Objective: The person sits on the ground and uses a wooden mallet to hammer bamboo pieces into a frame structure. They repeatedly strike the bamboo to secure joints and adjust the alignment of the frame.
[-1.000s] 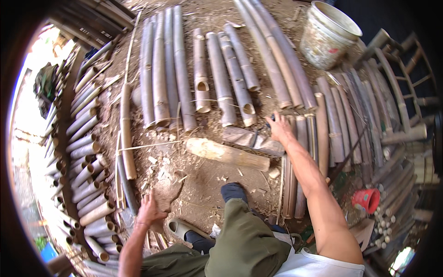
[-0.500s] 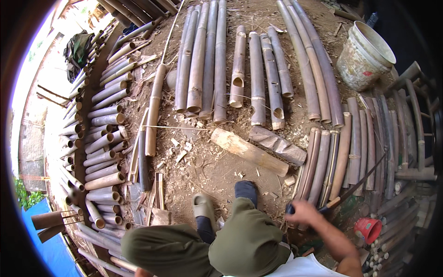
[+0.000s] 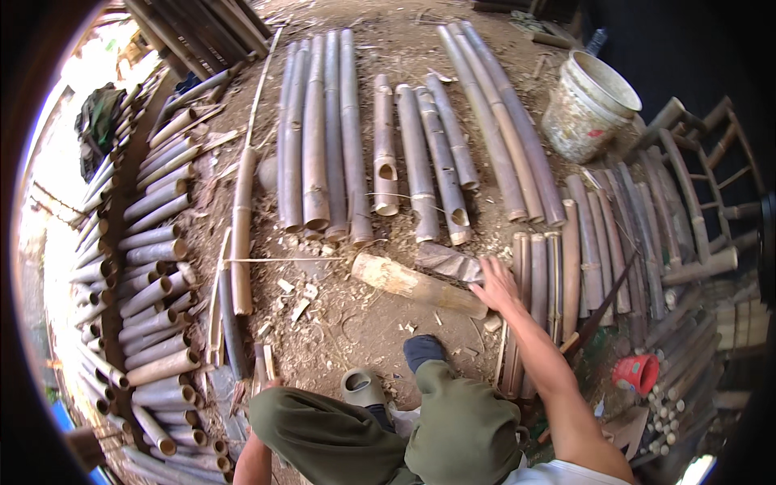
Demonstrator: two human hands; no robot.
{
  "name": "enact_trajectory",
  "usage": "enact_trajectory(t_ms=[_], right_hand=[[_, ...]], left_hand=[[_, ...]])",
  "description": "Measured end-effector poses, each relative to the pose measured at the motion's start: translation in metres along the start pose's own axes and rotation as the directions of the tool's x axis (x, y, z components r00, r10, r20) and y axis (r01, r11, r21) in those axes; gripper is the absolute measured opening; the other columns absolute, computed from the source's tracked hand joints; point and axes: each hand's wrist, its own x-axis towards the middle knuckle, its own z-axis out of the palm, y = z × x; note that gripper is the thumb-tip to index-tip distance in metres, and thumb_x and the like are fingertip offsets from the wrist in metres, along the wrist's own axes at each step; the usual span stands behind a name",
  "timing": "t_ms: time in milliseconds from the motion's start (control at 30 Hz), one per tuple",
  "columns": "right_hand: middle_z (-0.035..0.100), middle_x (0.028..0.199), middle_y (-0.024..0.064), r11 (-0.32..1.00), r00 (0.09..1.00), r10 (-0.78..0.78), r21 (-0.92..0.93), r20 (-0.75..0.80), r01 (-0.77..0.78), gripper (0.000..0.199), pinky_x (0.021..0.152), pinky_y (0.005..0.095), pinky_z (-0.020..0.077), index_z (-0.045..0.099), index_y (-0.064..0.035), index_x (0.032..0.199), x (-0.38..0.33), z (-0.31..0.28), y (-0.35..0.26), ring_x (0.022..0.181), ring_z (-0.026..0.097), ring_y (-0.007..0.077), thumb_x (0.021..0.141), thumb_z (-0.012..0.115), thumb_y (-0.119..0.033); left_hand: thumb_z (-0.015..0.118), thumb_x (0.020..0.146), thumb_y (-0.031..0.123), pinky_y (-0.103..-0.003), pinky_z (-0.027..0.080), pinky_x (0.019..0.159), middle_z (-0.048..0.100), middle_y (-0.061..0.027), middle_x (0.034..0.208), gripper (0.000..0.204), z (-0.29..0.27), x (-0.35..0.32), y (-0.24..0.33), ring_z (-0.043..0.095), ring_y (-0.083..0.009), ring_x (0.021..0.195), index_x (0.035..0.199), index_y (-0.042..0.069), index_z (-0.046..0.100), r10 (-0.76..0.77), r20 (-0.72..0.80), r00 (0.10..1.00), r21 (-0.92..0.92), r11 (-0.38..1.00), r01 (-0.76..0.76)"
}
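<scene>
Two hands here, but only one is really readable. Far left there's a curved bank of stacked bamboo poles point(image 3: 137, 267), and the left hand point(image 3: 263, 386) sits low beside the knee near some split strips point(image 3: 260, 362); it's mostly hidden, so I can't tell whether its grip is wide or closed. Mid-frame, a short pale log point(image 3: 416, 284) lies across the dirt floor point(image 3: 356, 323), just below a row of cut bamboo lengths point(image 3: 380, 145). The right hand point(image 3: 495, 287) is reaching out, fingers spread wide and flat, touching the log's right end, not clamped on anything. If it's going to shift that log, I'd say wrap the fingers round the end first. White bucket point(image 3: 586, 105) sits at upper right.
</scene>
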Motion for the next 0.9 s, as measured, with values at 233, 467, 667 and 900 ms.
enact_trajectory(t_ms=[233, 467, 667, 900], right_hand=[[0.053, 0.13, 0.0243, 0.997, 0.987, 0.082, -0.013, 0.139, -0.081, 0.086, 0.097, 0.0532, 0.0451, 0.049, -0.0054, 0.138, 0.001, -0.006, -0.019, 0.124, 0.05, 0.0397, 0.08, 0.071, -0.065], [0.065, 0.113, 0.0296, 0.749, 0.947, 0.318, 0.597, 0.055, -0.286, 0.078, 0.091, 0.0473, 0.0505, 0.056, 0.0022, 0.129, -0.167, -0.077, -0.013, 0.106, 0.064, 0.0425, 0.086, 0.067, -0.062], [0.068, 0.122, 0.0164, 0.37, 0.864, 0.389, 0.805, 0.319, -0.463, 0.072, 0.096, 0.0362, 0.0492, 0.056, 0.0034, 0.133, -0.283, -0.105, 0.025, 0.11, 0.064, 0.0203, 0.085, 0.078, -0.045], [0.067, 0.119, 0.021, 0.433, 0.812, 0.55, 0.765, 0.196, -0.477, 0.084, 0.096, 0.0374, 0.0489, 0.057, 0.0018, 0.133, -0.32, -0.069, 0.018, 0.112, 0.064, 0.0269, 0.075, 0.084, -0.052]], left_hand=[[0.077, 0.081, 0.03, -0.038, 0.056, 0.073, 0.072, -0.0143, 0.086, 0.043, 0.028, 0.064, -0.021, 0.07, -0.0252, 0.082, 0.111, 0.0, 0.067, 0.156, -0.056, 0.986, -0.045, 0.986, -0.159], [0.079, 0.079, 0.03, -0.039, 0.056, 0.072, 0.072, -0.0138, 0.091, 0.04, 0.035, 0.068, -0.052, 0.07, -0.0246, 0.082, 0.107, 0.003, 0.069, 0.206, 0.223, 0.953, -0.023, 0.978, -0.206], [0.081, 0.078, 0.037, -0.05, 0.051, 0.085, 0.065, -0.0211, 0.103, 0.054, -0.038, 0.145, 0.054, 0.062, -0.0404, 0.1, 0.115, 0.004, 0.062, 0.489, 0.363, 0.794, 0.541, 0.583, -0.606], [0.088, 0.066, 0.04, -0.048, 0.026, 0.12, 0.036, -0.0166, 0.156, 0.106, 0.043, 0.173, 0.301, 0.033, -0.0354, 0.144, 0.152, 0.01, 0.034, 0.693, 0.403, 0.597, 0.629, 0.264, -0.731]])
